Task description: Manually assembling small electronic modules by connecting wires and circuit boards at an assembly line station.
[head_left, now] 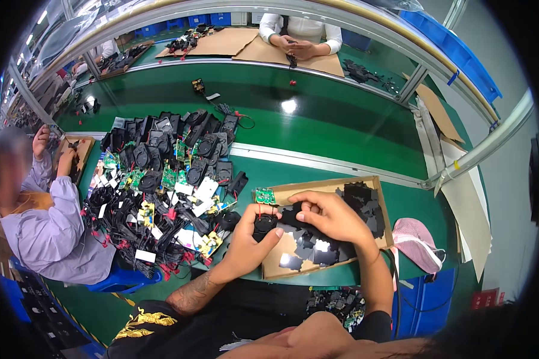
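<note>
My left hand [253, 238] is closed round a small black housing [265, 225] with a round part in its face. Red wires run from that housing up to a green circuit board [265, 195] just beyond my fingers. With thumb and fingers pinched, my right hand [330, 213] grips a thin black sheet piece [290, 216] close to the housing's right side. Below both hands lies a shallow cardboard tray [384, 216] holding many loose black sheet pieces [365, 206], some of them shiny.
Left of the tray is a big pile of black housings, boards and cables [161, 185]. A pink and white mesh cap [418, 242] lies at the right. Metal frame bars [482, 152] cross the bench. Two co-workers sit nearby, one left [48, 221], one across [302, 36].
</note>
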A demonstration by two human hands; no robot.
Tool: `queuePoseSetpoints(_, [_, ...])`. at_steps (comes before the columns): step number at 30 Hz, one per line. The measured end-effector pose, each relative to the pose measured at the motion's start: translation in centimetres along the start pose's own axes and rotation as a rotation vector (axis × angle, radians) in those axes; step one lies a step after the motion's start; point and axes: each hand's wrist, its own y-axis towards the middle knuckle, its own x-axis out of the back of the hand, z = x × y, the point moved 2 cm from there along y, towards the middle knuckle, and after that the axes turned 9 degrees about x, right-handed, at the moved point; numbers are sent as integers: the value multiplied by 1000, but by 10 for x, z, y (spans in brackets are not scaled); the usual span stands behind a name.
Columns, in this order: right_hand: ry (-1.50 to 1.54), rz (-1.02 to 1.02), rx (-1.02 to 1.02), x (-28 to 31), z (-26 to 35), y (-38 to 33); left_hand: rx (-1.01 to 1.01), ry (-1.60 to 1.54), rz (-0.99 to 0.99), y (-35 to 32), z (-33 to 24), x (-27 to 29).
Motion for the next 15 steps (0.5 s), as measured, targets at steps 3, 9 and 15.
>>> queuePoseSetpoints(3, [11, -164, 154, -6, -16, -1, -80, 144, -104, 4, 8, -1])
queuePoseSetpoints(9, [431, -197, -1, -24, -21, -4, 51, -93, -93, 4, 12, -7])
queuePoseSetpoints(15, [339, -249, 83, -39, -3, -6, 107, -127, -117, 2, 27, 0])
